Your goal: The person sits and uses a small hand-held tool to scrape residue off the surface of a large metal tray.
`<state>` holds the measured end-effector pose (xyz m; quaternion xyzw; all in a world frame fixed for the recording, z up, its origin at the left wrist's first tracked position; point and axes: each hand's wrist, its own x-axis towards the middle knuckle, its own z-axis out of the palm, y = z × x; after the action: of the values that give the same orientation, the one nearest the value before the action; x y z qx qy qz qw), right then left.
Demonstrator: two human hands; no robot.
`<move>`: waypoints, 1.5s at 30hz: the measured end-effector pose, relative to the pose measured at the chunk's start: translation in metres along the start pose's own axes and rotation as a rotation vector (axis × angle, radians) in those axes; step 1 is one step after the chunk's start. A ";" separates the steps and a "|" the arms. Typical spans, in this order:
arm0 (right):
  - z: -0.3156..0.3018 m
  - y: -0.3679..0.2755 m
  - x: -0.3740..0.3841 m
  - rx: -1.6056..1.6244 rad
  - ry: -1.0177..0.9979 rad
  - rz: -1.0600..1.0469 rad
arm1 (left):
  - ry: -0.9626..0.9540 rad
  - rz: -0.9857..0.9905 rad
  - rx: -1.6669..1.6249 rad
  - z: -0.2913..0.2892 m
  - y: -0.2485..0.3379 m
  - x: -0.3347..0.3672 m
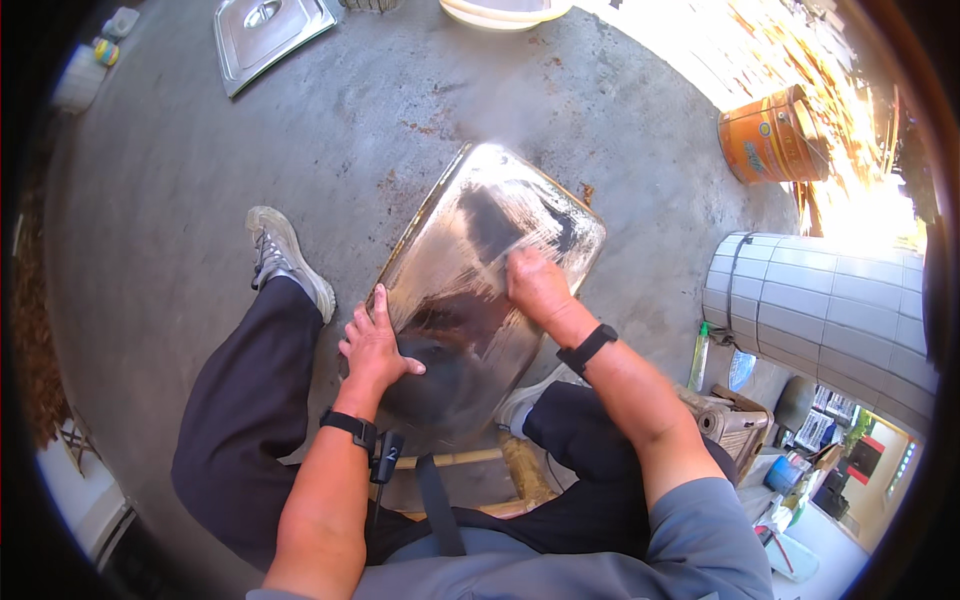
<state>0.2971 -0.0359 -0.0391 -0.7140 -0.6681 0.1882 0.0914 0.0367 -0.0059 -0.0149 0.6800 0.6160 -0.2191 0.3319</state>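
A large rectangular metal pan [455, 300], with dark burnt patches and bright scoured streaks, lies tilted between my legs. Its near end is dark and dull; the far end shines. My left hand [374, 345] grips the pan's left edge, fingers spread along the rim and thumb on the face. On the pan's right half, my right hand [540, 286] is closed and pressed against the surface among the pale streaks. Whatever lies under its fingers is hidden.
A steel lid [265, 40] with a recessed handle lies on the concrete floor [150, 260] at far left. A pale basin [505, 14] stands beyond the pan. To the right are an orange bucket [765, 138] and a white-tiled rounded structure [820, 310]. My shoes flank the pan.
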 end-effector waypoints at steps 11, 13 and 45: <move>0.005 0.014 0.008 0.015 0.041 0.005 | 0.010 0.012 0.025 0.004 -0.001 0.003; 0.013 -0.021 -0.010 0.036 -0.155 -0.093 | -0.004 -0.006 0.039 0.004 -0.003 0.002; 0.006 0.015 0.010 0.039 -0.008 0.014 | -0.014 -0.009 0.020 0.001 0.002 0.002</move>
<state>0.3087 -0.0280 -0.0521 -0.7159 -0.6599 0.2044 0.1013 0.0395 -0.0055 -0.0169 0.6789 0.6144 -0.2316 0.3285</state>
